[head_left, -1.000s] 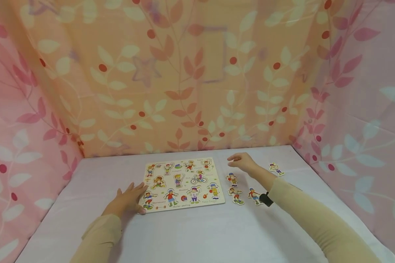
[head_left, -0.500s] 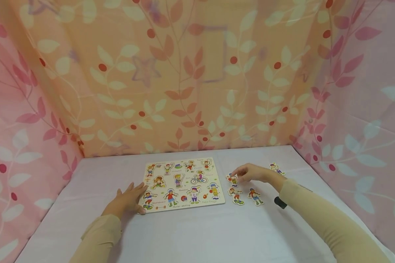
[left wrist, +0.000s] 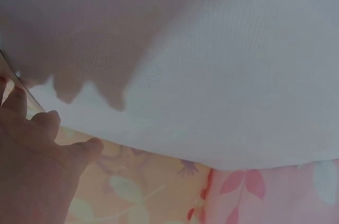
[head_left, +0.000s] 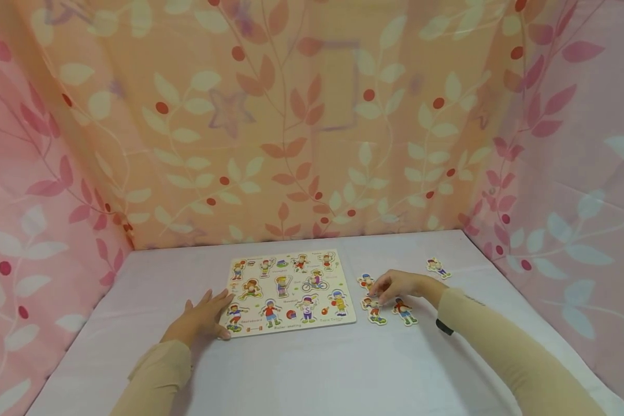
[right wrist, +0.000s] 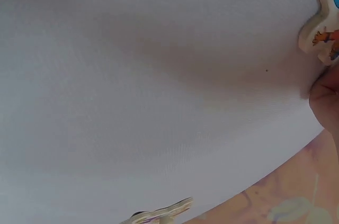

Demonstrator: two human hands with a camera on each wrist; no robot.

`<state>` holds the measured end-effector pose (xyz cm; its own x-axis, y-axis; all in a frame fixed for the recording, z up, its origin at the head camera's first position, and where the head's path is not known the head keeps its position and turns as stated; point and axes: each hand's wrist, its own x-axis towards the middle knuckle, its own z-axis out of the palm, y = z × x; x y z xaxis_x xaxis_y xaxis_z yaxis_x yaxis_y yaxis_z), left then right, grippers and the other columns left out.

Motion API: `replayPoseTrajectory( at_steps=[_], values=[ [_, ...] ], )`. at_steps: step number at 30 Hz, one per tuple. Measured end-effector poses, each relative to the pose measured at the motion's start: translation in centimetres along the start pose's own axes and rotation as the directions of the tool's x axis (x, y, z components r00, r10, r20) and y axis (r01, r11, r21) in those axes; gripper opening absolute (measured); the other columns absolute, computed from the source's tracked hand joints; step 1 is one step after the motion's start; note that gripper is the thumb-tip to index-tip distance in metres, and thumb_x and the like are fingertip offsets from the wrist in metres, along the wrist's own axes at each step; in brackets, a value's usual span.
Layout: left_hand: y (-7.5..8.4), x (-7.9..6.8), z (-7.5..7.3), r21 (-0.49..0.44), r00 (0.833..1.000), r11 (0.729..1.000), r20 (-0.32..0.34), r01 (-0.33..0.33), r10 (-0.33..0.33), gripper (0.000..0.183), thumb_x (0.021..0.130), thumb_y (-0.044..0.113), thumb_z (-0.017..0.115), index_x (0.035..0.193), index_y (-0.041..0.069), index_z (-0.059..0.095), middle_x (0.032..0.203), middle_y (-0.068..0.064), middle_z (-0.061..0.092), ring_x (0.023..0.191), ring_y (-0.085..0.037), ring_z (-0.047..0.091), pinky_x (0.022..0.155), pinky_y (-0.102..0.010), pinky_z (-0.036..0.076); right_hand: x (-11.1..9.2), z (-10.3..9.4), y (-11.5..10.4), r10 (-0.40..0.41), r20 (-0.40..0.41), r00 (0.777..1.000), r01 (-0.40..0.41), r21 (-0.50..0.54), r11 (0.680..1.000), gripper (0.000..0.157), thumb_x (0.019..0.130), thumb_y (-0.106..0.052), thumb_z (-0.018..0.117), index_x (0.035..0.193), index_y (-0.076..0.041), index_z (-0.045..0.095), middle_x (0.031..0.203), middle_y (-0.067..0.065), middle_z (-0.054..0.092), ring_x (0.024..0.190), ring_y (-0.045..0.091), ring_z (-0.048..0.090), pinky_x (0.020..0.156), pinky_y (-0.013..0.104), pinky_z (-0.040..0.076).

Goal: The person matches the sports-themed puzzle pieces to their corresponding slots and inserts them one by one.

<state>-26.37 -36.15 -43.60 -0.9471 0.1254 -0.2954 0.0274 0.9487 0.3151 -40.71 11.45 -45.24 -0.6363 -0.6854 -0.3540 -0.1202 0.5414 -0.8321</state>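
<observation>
One hand [head_left: 399,284] now at skateboarder piece [head_left: 376,314]

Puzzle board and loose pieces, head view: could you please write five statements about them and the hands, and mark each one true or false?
1. The left hand touches the left edge of the puzzle board. True.
2. Four loose pieces lie off the board. True.
3. All four sit close together. False: the far-right piece lies apart.
4. The right hand is at the group nearest the board. True.
5. The board stands upright. False: it lies flat on the white table surface.
</observation>
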Motion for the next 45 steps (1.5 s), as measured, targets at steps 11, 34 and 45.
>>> replayPoseTrajectory(
  at_steps=[11,34,45],
  values=[
    [0.1,0.1,-0.1,-0.001,1.0,1.0,-0.004,-0.002,0.002,0.102,0.065,0.034,0.083,0.148,0.0,0.034,0.156,-0.022,0.022,0.141,-0.051,0.006,0.104,-0.075,-0.002,0.5,1.2,-0.1,0.012,-0.061,0.998,-0.024,-0.188,0.982,0.019,0.081,-0.01,0.078,0.1,-0.007,0.077,0.086,0.001,0.058,0.081,0.017,0.048,0.07,0.028,0.041],
    [-0.1,0.0,0.3,-0.018,1.0,1.0,0.004,0.011,-0.01,0.1,0.066,0.031,0.083,0.149,0.001,0.035,0.157,-0.021,0.022,0.142,-0.05,0.005,0.105,-0.074,-0.003,-0.4,2.3,-0.8,0.03,-0.207,0.978,-0.073,-0.207,0.976,0.011,0.081,-0.005,0.076,0.091,-0.008,0.072,0.081,0.002,0.054,0.076,0.017,0.048,0.064,0.028,0.04],
    [0.1,-0.1,0.1,-0.023,1.0,1.0,-0.003,-0.002,0.002,0.1,0.066,0.031,0.084,0.148,0.001,0.035,0.156,-0.022,0.022,0.142,-0.051,0.005,0.104,-0.075,-0.003,-0.1,3.1,-2.1,-0.07,-0.286,0.956,0.022,-0.17,0.985,0.011,0.081,-0.004,0.075,0.091,-0.004,0.072,0.071,0.0,0.049,0.07,0.017,0.044,0.061,0.028,0.035]
  ],
)
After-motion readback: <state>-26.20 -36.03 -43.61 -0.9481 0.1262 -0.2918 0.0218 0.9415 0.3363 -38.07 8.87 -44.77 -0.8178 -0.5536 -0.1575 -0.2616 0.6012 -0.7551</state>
